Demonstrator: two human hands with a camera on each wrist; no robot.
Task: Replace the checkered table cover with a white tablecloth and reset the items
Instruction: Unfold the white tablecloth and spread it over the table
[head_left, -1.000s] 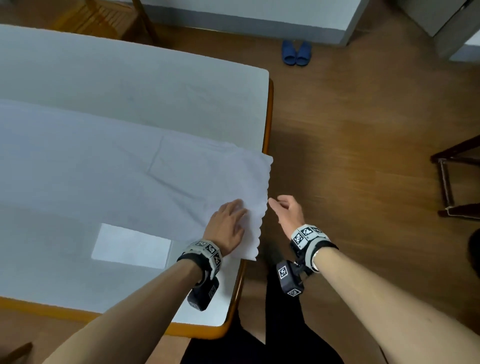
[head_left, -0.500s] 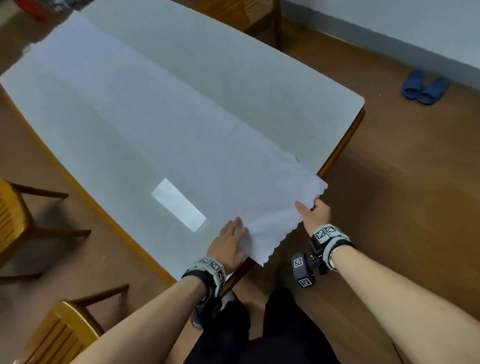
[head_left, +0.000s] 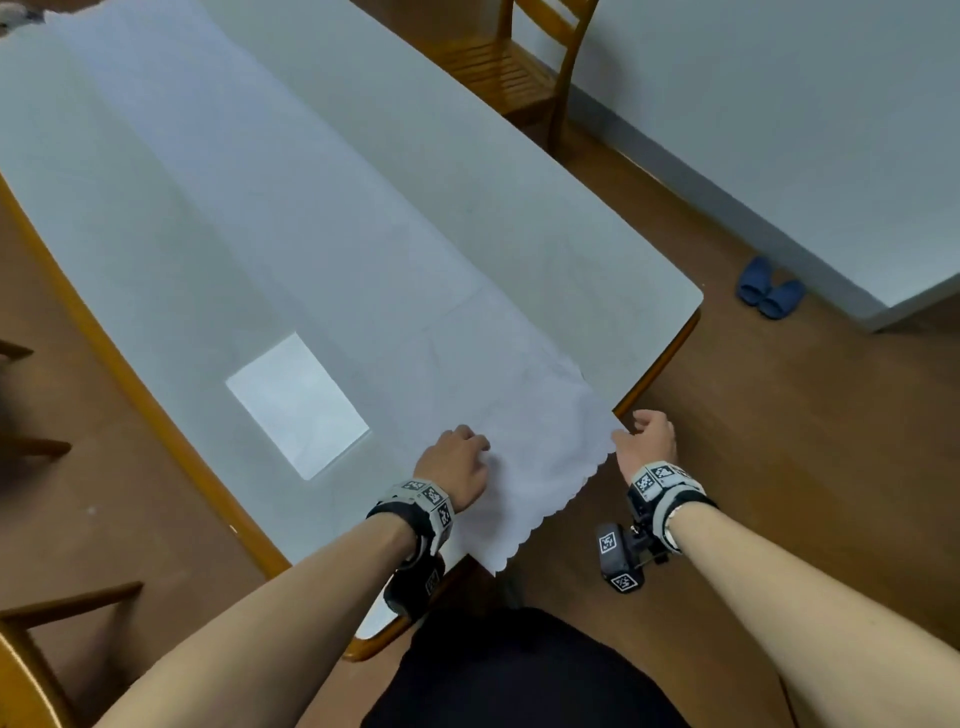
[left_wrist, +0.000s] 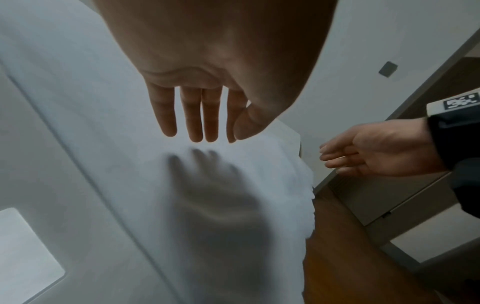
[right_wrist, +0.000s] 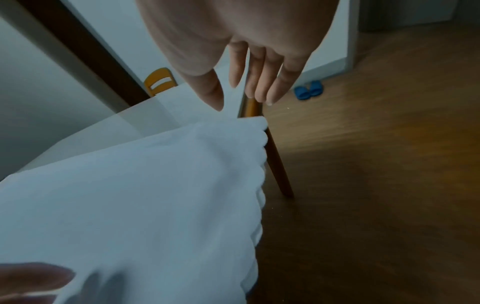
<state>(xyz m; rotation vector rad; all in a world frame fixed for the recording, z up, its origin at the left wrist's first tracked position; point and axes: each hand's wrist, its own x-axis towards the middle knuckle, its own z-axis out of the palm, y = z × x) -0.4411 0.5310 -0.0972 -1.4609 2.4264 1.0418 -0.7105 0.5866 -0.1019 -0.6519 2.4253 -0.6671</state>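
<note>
A home dining room: a long table (head_left: 519, 218) with wooden chairs (head_left: 519, 67), wood floor and blue slippers (head_left: 771, 293) by the wall.

White tablecloth (head_left: 291, 218): plain thin fabric with a scalloped hem, folded into a long narrow strip lying flat along the length of the counter (head_left: 545, 218), faint creases running lengthwise. Its near end overhangs the counter edge and droops between the two grips, the hem corner just beside the right grip (head_left: 647, 441) and the left part of the end beneath the left grip (head_left: 457, 462), whose straight fingers hover just above the fabric in the left wrist view. The cloth covers only a middle band of the counter, bare surface showing on either side.
</note>
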